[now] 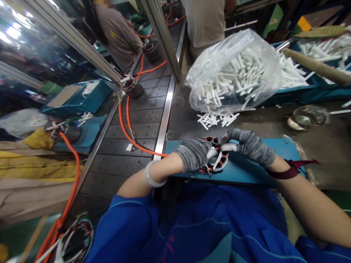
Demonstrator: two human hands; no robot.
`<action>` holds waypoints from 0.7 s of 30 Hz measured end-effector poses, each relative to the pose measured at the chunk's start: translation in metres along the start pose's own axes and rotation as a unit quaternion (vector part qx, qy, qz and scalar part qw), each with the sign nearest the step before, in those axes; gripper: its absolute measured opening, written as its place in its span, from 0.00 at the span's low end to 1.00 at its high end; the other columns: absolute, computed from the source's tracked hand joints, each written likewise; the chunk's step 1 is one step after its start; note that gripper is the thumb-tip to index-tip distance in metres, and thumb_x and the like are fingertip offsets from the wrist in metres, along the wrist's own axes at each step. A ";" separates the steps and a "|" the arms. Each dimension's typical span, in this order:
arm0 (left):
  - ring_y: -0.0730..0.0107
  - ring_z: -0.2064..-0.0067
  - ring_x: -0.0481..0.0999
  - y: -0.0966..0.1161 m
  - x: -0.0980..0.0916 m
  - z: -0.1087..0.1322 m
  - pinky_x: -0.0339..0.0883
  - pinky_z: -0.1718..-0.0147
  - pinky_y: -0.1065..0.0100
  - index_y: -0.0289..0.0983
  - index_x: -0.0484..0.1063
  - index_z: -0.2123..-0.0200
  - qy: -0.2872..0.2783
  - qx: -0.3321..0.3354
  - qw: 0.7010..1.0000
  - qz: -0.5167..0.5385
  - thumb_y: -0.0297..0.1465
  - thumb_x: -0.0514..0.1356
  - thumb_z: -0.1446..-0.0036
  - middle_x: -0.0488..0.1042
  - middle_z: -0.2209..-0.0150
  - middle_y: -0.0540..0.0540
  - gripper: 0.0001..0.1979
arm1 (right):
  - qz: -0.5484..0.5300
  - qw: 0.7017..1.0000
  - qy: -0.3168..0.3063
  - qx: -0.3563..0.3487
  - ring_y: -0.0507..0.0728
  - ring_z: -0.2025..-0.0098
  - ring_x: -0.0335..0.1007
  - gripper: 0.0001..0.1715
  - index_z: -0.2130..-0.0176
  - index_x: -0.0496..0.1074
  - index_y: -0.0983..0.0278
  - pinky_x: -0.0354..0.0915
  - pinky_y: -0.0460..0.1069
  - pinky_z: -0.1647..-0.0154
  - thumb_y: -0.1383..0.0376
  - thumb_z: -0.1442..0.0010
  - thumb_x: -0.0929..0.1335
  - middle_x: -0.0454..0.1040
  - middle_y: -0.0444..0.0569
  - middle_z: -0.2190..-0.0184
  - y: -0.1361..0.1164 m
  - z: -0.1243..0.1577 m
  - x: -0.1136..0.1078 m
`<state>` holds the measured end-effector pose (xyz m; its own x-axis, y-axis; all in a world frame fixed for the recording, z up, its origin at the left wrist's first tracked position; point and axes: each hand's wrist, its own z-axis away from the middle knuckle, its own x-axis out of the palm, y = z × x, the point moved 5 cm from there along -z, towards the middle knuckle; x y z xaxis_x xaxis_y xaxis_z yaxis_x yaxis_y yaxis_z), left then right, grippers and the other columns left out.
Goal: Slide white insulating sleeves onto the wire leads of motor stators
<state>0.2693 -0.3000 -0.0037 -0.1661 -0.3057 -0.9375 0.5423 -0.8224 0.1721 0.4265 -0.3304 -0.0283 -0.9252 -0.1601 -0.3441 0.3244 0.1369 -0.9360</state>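
A motor stator [225,157], ring-shaped with orange-red windings and dark lacing, rests on a blue mat [260,171] in front of me. My left hand [193,155], in a grey striped glove with white fingertips, is closed on the stator's left side and covers much of it. Over the far right rim, my right hand [251,148], gloved alike, has thumb and forefinger closed at the stator's windings. Any fine wire between those fingertips is hidden. A white sleeve tube [218,160] slants across the ring's opening.
Beyond the mat lie loose white tubes [210,119] and a clear bag [233,73] full of them. A glass bowl [309,117] stands at right. A conveyor [101,164] runs along my left, carrying motors with an orange cable [123,124]. Other people stand at the back.
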 end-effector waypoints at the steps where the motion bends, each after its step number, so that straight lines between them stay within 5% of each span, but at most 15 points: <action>1: 0.60 0.66 0.80 0.003 0.000 -0.006 0.70 0.66 0.65 0.35 0.77 0.60 0.004 0.005 1.000 0.006 0.42 0.48 0.29 0.80 0.66 0.42 0.22 | -0.002 1.000 0.000 -0.001 0.58 0.63 0.77 0.21 0.62 0.80 0.61 0.71 0.53 0.57 0.46 0.43 0.74 0.81 0.48 0.66 0.001 0.000 0.000; 4: 0.62 0.64 0.80 0.010 -0.010 -0.009 0.71 0.64 0.65 0.35 0.77 0.57 0.021 0.005 0.999 0.036 0.42 0.49 0.28 0.81 0.65 0.43 0.21 | 0.010 1.000 0.023 0.007 0.59 0.61 0.77 0.22 0.61 0.80 0.61 0.71 0.54 0.55 0.46 0.43 0.74 0.81 0.49 0.64 0.007 0.005 0.000; 8: 0.57 0.55 0.81 -0.008 -0.027 0.025 0.74 0.55 0.60 0.35 0.74 0.47 0.116 0.029 0.990 0.078 0.51 0.57 0.35 0.80 0.56 0.39 0.27 | 0.017 0.998 0.041 0.034 0.61 0.57 0.76 0.27 0.59 0.77 0.60 0.71 0.56 0.52 0.43 0.48 0.75 0.80 0.49 0.61 0.014 0.026 0.002; 13: 0.55 0.36 0.71 -0.049 0.011 0.069 0.70 0.42 0.59 0.38 0.62 0.33 0.138 0.180 0.959 0.169 0.47 0.66 0.42 0.67 0.35 0.34 0.38 | 0.020 0.998 0.008 0.055 0.60 0.61 0.75 0.31 0.60 0.74 0.60 0.72 0.56 0.57 0.38 0.49 0.74 0.78 0.49 0.64 0.015 0.043 0.014; 17: 0.57 0.38 0.73 -0.051 0.051 0.070 0.72 0.44 0.62 0.40 0.65 0.34 0.149 0.078 0.982 0.085 0.34 0.64 0.38 0.71 0.37 0.37 0.29 | 0.117 0.993 0.026 0.020 0.63 0.57 0.76 0.30 0.55 0.75 0.59 0.71 0.59 0.53 0.39 0.44 0.71 0.79 0.52 0.60 0.021 0.034 0.008; 21: 0.47 0.46 0.79 -0.024 0.055 0.051 0.78 0.53 0.56 0.32 0.71 0.41 0.150 -0.066 0.986 -0.016 0.35 0.65 0.38 0.76 0.44 0.29 0.25 | 0.267 0.961 0.074 0.021 0.68 0.46 0.73 0.32 0.41 0.71 0.63 0.69 0.63 0.45 0.47 0.36 0.67 0.77 0.59 0.49 0.036 0.010 -0.013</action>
<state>0.2050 -0.3220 -0.0434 0.0557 -0.1083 -0.9926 0.6459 -0.7541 0.1186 0.4518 -0.3333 -0.0580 -0.6413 0.0641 -0.7646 0.7655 0.1206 -0.6320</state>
